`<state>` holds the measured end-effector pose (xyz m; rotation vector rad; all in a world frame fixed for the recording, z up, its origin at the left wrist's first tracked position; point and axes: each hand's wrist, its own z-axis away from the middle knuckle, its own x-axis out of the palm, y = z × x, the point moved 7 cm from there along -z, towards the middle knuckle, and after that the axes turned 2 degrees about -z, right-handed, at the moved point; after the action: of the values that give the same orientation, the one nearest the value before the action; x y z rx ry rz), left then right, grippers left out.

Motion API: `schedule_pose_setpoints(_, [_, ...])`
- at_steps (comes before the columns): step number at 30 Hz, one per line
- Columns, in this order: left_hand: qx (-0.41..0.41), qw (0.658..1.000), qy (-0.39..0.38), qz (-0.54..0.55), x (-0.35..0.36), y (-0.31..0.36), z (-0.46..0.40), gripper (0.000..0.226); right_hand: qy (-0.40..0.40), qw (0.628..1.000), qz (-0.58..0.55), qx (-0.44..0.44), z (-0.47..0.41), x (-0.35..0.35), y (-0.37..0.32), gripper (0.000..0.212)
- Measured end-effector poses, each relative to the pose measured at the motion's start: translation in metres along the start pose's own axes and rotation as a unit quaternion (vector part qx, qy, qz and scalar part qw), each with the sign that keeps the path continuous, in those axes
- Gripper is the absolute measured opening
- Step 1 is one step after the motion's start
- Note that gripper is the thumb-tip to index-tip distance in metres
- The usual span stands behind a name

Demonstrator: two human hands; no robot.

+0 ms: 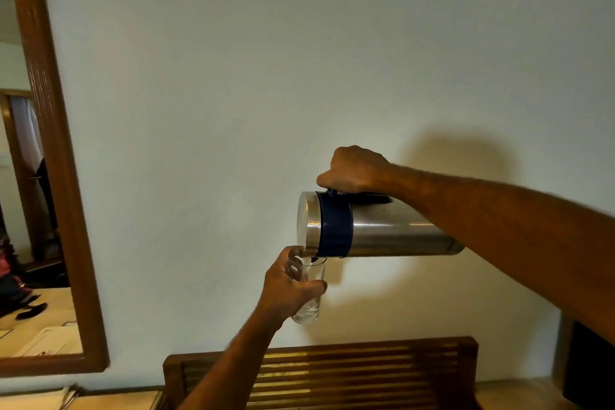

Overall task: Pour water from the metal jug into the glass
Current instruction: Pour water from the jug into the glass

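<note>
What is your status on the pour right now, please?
Right hand shut on metal jug, tipped nearly flat. Left hand shut on glass, held in air under spout. Nothing in the way.

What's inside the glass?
The glass, held by the left hand under the tipped metal jug, has a little water at the bottom. Fingers cover part of its side, so the exact level there is hidden.

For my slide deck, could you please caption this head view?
Right hand tips the steel jug with blue band over a clear glass held by the left hand.
</note>
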<state>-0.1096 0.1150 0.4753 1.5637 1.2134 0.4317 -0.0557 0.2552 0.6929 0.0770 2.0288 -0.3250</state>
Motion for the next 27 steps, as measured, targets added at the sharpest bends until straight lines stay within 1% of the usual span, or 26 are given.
schedule_pose_setpoints(8, [-0.001,1.000,0.001,0.003,-0.005,0.006,0.000,0.076,-0.002,1.000,0.010,-0.026,-0.010,-0.011,-0.017,0.029])
schedule_pose_setpoints(13, [-0.006,1.000,0.002,0.004,-0.012,0.004,0.000,0.070,0.012,0.999,0.012,-0.041,-0.014,-0.015,-0.027,0.026])
schedule_pose_setpoints(21, [-0.017,1.000,0.014,-0.006,-0.022,-0.006,0.001,0.068,0.013,0.999,0.014,-0.048,-0.021,-0.014,-0.030,0.025])
schedule_pose_setpoints(27, [-0.011,1.000,0.015,-0.018,-0.021,-0.001,0.001,0.066,0.015,0.998,0.022,-0.055,-0.020,-0.014,-0.031,0.027])
